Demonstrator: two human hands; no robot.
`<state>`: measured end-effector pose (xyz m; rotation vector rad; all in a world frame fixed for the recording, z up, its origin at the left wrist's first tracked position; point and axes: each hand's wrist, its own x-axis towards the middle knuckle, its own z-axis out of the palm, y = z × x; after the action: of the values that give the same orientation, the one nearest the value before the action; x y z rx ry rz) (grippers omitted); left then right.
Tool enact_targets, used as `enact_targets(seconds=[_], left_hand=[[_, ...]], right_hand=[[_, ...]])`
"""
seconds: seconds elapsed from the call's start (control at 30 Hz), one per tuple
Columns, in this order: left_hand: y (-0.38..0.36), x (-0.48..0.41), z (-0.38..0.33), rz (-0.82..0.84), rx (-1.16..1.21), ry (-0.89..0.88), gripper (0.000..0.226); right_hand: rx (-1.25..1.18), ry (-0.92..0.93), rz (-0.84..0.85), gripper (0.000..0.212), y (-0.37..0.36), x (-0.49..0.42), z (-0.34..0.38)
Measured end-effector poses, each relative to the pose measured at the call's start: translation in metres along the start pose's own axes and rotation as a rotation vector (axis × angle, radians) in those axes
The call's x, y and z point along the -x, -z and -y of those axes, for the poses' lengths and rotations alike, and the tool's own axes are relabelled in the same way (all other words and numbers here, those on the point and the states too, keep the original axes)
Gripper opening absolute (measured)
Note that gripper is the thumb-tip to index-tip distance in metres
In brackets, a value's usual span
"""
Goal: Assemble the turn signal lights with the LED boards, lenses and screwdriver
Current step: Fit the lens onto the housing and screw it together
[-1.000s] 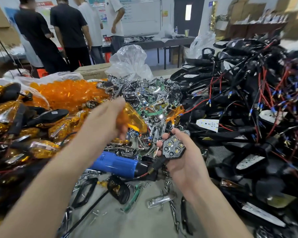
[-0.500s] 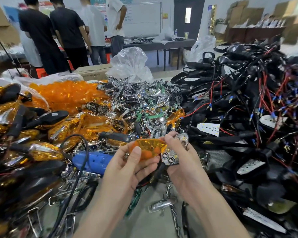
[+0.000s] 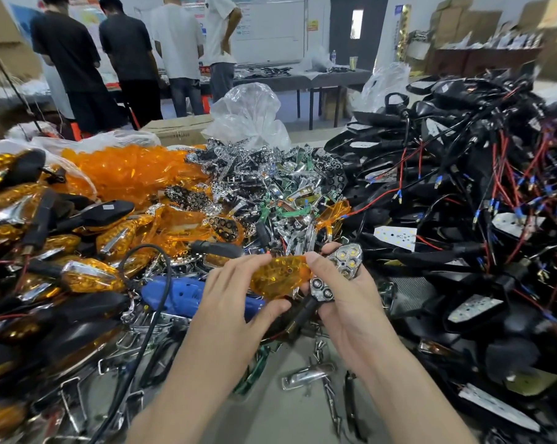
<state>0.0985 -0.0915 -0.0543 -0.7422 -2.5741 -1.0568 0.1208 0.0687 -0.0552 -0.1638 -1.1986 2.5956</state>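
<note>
My left hand (image 3: 230, 302) pinches an amber lens (image 3: 278, 275) between thumb and fingers at the centre of the head view. My right hand (image 3: 344, 302) holds a turn signal light (image 3: 336, 274) with a chrome LED reflector and a black stem, and its thumb presses on the right end of the lens. The lens lies over the left part of the reflector; the LED cups on the right are uncovered. A blue electric screwdriver (image 3: 187, 294) lies on the table just left of my hands, partly hidden by my left hand.
Finished amber lights (image 3: 78, 277) are heaped at the left, loose amber lenses (image 3: 133, 174) behind them, chrome reflectors (image 3: 270, 187) in the middle, and black housings with red and blue wires (image 3: 463, 219) at the right. Several people (image 3: 126, 59) stand at the back.
My left hand brought the amber lens down from above the pile to the light in my right hand. The lens now lies against the reflector, and my right thumb has come onto it.
</note>
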Motion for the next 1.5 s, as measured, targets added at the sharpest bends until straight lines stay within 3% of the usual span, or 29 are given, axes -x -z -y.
enact_targets(seconds=[0.2, 0.27, 0.43, 0.53, 0.6, 1.07, 1.3, 1.5], left_hand=[[-0.004, 0.000, 0.000, -0.058, -0.135, -0.047, 0.057], [-0.003, 0.002, -0.001, -0.079, -0.010, 0.025, 0.051], [0.006, 0.004, -0.007, -0.032, 0.607, 0.230, 0.045], [0.007, 0.005, -0.013, 0.052, 0.711, 0.207, 0.044], [0.005, 0.007, -0.017, 0.105, 0.733, 0.190, 0.044], [-0.006, 0.010, -0.024, 0.084, 0.796, 0.133, 0.049], [-0.002, 0.011, -0.022, 0.038, 0.550, 0.058, 0.036], [-0.004, 0.011, -0.025, -0.016, 0.445, -0.011, 0.042]], right_hand=[[-0.032, -0.019, 0.000, 0.018, -0.006, 0.001, 0.001], [-0.132, -0.068, -0.022, 0.015, -0.005, 0.000, 0.004], [-0.257, -0.125, -0.031, 0.017, -0.005, -0.002, 0.009], [-0.269, -0.101, -0.016, 0.012, -0.006, -0.001, 0.008], [-0.275, -0.080, 0.004, 0.024, -0.006, 0.001, 0.009], [-0.293, -0.066, 0.103, 0.020, -0.010, 0.011, 0.016], [-0.284, -0.045, 0.156, 0.019, -0.010, 0.014, 0.014], [-0.270, -0.040, 0.159, 0.026, -0.012, 0.013, 0.013]])
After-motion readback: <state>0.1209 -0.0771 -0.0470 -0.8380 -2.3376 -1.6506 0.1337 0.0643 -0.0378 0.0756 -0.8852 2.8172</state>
